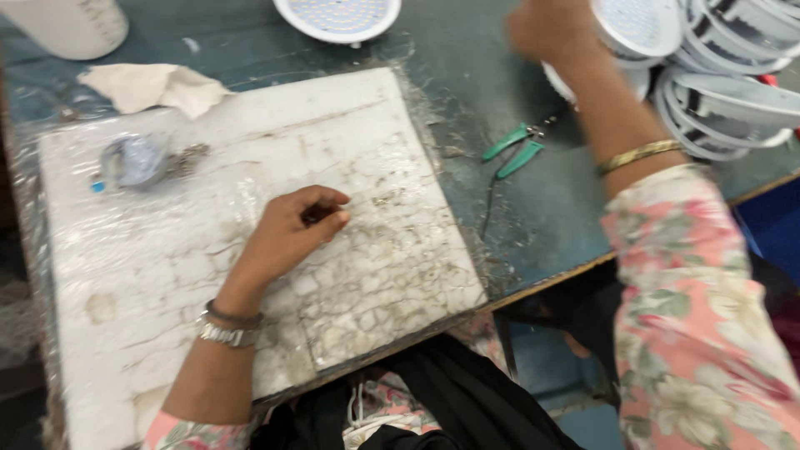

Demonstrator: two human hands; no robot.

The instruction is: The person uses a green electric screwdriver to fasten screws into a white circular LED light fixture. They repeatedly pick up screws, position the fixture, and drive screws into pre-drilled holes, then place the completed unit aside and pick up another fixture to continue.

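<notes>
My left hand (292, 229) rests on a cracked white foam board (208, 275) wrapped in clear film, its fingers curled in loosely; whether something small sits inside them I cannot tell. My right hand (546, 29) reaches to the far right of the bench and grips a round white lamp housing (637, 25) at the edge of a pile of such housings (733, 83). A gold bangle sits on my right forearm, a watch and a band on my left wrist.
Green-handled pliers (515, 150) lie on the dark bench right of the board. Another round white lamp disc (337, 17) lies at the top. A crumpled cloth (154, 85), a white container (71, 25) and a small clear round object (132, 160) sit at the left.
</notes>
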